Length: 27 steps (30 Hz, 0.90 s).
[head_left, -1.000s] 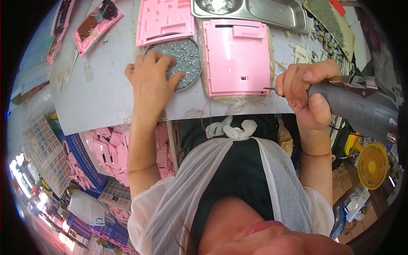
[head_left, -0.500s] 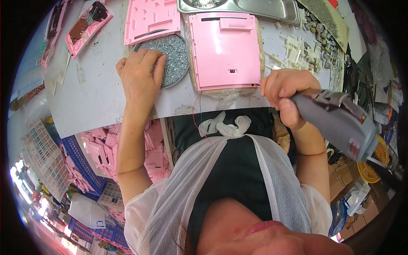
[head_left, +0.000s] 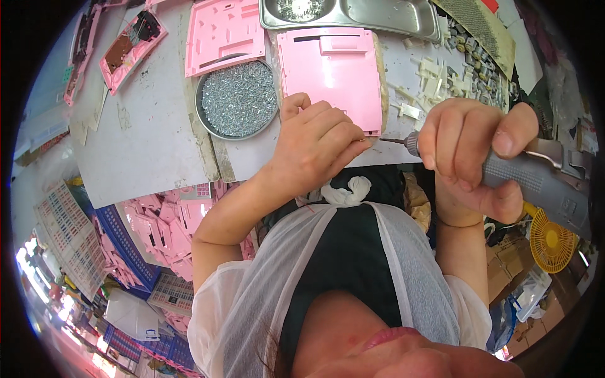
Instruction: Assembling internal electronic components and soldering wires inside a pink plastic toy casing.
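Observation:
A pink plastic casing [head_left: 328, 79] lies in front of me on a padded, plastic-wrapped base. My left hand [head_left: 318, 138] reaches over its near edge, thumb and fingertips pinched together by the near right corner; whatever they hold is too small to make out. In my right hand [head_left: 472, 151] is a grey electric screwdriver [head_left: 535, 183], gripped on its side. Its thin bit [head_left: 394, 140] points left, the tip just right of my left fingertips and close to the casing's corner. Left of the casing stands a round metal dish [head_left: 236, 97] full of small silvery screws.
Another pink panel [head_left: 224, 34] overlaps the dish's far rim. Behind the casing is a steel compartment tray [head_left: 391, 16]. White plastic parts [head_left: 432, 79] and small metal pieces [head_left: 482, 63] lie to the right. A pink shell with electronics [head_left: 132, 47] sits far left; pink parts [head_left: 164, 230] fill a box below.
My left hand has moved right, from the screw dish to the casing's near right corner. My right hand has turned the screwdriver level, and its bit now points at that corner.

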Tool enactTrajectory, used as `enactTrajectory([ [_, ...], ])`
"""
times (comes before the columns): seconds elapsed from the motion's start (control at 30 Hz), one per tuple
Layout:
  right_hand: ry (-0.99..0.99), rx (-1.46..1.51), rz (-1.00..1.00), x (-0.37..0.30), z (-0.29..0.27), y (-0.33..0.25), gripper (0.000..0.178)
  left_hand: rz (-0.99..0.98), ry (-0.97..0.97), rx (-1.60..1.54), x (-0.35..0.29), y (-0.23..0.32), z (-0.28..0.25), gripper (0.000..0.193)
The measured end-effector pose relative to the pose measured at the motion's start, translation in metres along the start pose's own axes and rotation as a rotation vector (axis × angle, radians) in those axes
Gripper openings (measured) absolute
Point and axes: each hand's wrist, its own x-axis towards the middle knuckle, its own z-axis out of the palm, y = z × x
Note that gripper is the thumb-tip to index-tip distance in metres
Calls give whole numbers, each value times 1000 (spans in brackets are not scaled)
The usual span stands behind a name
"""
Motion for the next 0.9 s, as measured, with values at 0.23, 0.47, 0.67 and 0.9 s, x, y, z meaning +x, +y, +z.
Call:
enactTrajectory([
  [0.23,-15,-6,14,1,-7,5,33,26,-99,111,7,-3,-12,15],
  [0.47,-3,-27,6,7,-1,7,34,-54,-24,33,12,-2,3,15],
  [0.67,47,-32,44,5,4,11,35,-54,-25,-30,11,-3,6,15],
  [0.9,120,-18,145,0,11,7,36,48,-54,24,13,-3,3,17],
])
